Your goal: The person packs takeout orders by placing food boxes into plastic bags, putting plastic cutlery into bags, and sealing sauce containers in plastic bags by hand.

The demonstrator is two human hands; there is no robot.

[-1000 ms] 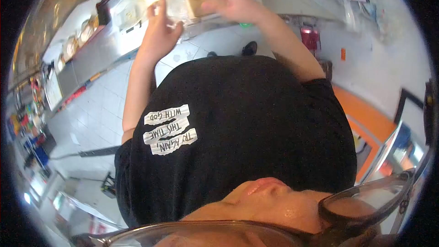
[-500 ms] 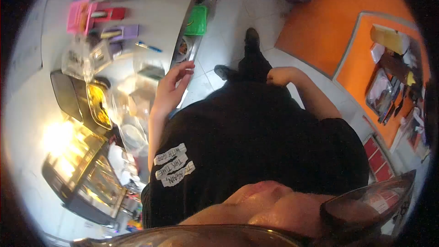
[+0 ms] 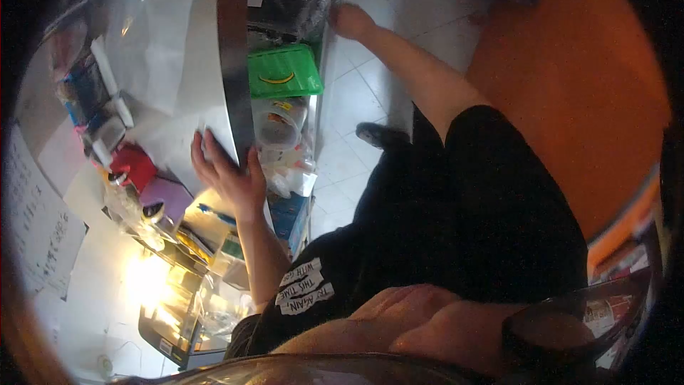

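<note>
On the long grey metal counter [image 3: 206, 75], the left hand [image 3: 231, 180] is laid, spread; past its edge, the right hand [image 3: 353, 23] is blurred: its pose cannot be told.

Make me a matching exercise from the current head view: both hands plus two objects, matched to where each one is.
Column 1
1. Left hand
2. Right hand
3. Clear round container
4. Blue pen

Column 2
A. Lying on the counter, near the purple holder
B. Below the countertop, next to the green plastic item
C. Resting at the counter's edge, fingers spread
D. Stretched out beside the dark plastic; contact unclear

Pairs: 1-C, 2-D, 3-B, 4-A
</note>
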